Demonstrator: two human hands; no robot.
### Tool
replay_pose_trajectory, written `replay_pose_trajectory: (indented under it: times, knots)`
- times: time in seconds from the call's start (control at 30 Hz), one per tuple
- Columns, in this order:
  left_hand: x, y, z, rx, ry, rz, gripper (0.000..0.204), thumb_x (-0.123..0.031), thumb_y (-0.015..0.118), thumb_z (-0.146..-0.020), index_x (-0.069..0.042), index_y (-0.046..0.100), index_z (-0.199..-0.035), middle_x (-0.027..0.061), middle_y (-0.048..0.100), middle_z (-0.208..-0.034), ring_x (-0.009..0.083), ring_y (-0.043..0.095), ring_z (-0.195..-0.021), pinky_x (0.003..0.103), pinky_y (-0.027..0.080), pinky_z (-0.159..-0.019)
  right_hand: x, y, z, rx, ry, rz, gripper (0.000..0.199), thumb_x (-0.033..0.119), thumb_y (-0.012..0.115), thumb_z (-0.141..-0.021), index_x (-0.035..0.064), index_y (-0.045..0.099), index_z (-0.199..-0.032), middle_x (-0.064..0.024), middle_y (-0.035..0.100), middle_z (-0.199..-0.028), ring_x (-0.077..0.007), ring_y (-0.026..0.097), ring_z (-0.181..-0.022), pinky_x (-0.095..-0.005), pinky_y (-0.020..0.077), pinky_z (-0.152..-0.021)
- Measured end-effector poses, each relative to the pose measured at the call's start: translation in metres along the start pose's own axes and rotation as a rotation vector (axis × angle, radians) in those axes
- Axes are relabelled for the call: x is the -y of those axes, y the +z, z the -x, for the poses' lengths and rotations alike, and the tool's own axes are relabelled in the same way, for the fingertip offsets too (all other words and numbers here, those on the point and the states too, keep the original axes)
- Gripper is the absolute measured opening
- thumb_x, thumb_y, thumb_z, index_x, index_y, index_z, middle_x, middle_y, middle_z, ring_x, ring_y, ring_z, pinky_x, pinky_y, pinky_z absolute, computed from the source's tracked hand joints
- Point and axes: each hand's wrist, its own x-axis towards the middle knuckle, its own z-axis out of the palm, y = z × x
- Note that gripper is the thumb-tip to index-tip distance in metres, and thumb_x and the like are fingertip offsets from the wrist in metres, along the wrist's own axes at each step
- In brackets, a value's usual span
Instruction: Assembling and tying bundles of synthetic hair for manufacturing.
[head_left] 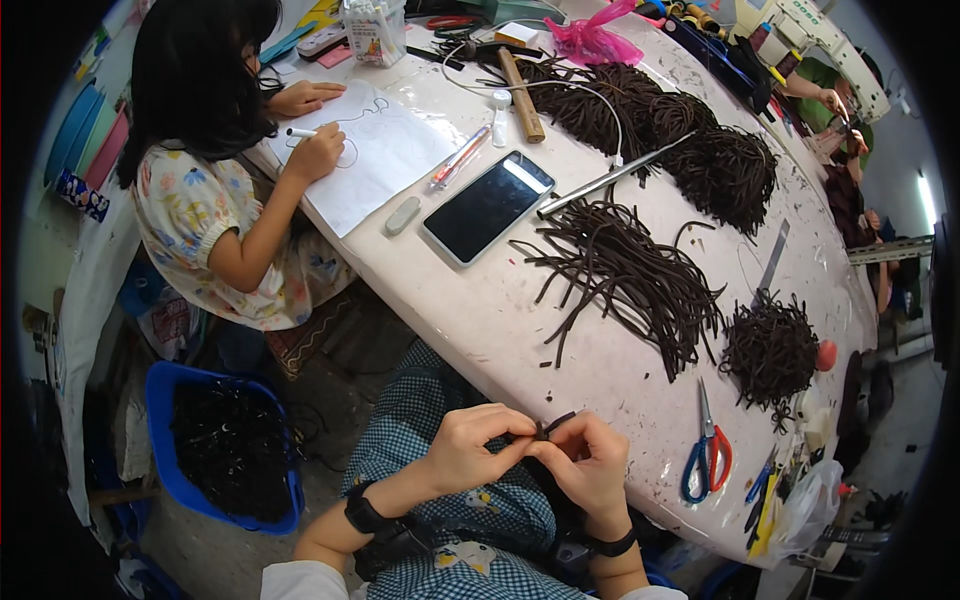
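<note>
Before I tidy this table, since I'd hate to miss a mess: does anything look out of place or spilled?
The loose dark strips splay untidily across the pale table, with small dark scraps scattered nearby like litter. I see no spilled liquid or plain damage.

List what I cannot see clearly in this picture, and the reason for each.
In the head view:
Strip: partly hidden by the fingers.
Scraps in the basket: too dark and tangled to tell apart.
Person drawing: head cropped by the upper edge.
Far worker: partly hidden by the sewing machine.
</note>
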Motion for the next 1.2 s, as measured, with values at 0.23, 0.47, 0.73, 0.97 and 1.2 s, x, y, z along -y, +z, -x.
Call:
replay_pose_trajectory:
  times: [0.23, 0.47, 0.73, 0.97, 1.2]
  knots:
    - [0.002, -0.001, 0.001, 0.142, -0.008, -0.011, 0.012, 0.0, 0.065, -0.064, 0.0, 0.061, -0.076, 0.009, 0.062, -0.072, 0.0191, 0.06, -0.063, 0.025, 0.048, -0.056, 0.018, -0.016, -0.019, 0.03, -0.128, 0.204, 0.017, 0.009, 0.07, -0.062, 0.0033, 0.057, -0.072, -0.0065, 0.051, -0.071, -0.0207, 0.049, -0.071, -0.0292, 0.0396, -0.06]
    - [-0.006, 0.002, 0.0, 0.194, -0.133, 0.07, 0.013, -0.002, 0.066, -0.066, 0.001, 0.062, -0.078, 0.0087, 0.062, -0.072, 0.0147, 0.06, -0.063, 0.023, 0.048, -0.055, -0.003, -0.006, -0.021, 0.0, -0.191, 0.095, 0.011, 0.005, 0.064, -0.067, 0.0032, 0.058, -0.075, -0.0073, 0.054, -0.075, -0.0207, 0.05, -0.071, -0.0289, 0.0404, -0.062]
    - [0.004, 0.018, 0.007, -0.092, -0.348, 0.551, 0.013, 0.002, 0.063, -0.072, 0.004, 0.059, -0.083, 0.0072, 0.051, -0.094, 0.0109, 0.055, -0.079, 0.019, 0.047, -0.067, -0.009, 0.008, 0.012, -0.069, 0.093, -0.393, 0.031, -0.001, 0.061, -0.073, -0.0022, 0.047, -0.1, -0.0069, 0.057, -0.086, -0.011, 0.054, -0.078, -0.0226, 0.0435, -0.071]
    - [0.003, 0.021, 0.007, -0.131, -0.302, 0.499, 0.012, 0.003, 0.062, -0.073, 0.004, 0.059, -0.084, 0.0075, 0.052, -0.093, 0.0126, 0.056, -0.078, 0.021, 0.048, -0.069, -0.006, 0.011, 0.013, -0.096, 0.339, -0.776, 0.026, -0.004, 0.058, -0.076, -0.0014, 0.047, -0.099, -0.006, 0.056, -0.087, -0.01, 0.054, -0.078, -0.0222, 0.0438, -0.072]
    - [-0.004, 0.013, 0.002, -0.039, -0.36, 0.52, 0.012, -0.001, 0.061, -0.075, 0.005, 0.059, -0.085, 0.0076, 0.056, -0.088, 0.0117, 0.057, -0.079, 0.022, 0.048, -0.068, -0.011, 0.01, 0.015, -0.072, 0.292, -0.608, 0.014, -0.003, 0.058, -0.076, -0.003, 0.052, -0.09, -0.0074, 0.059, -0.084, -0.0105, 0.056, -0.075, -0.0208, 0.0445, -0.068]
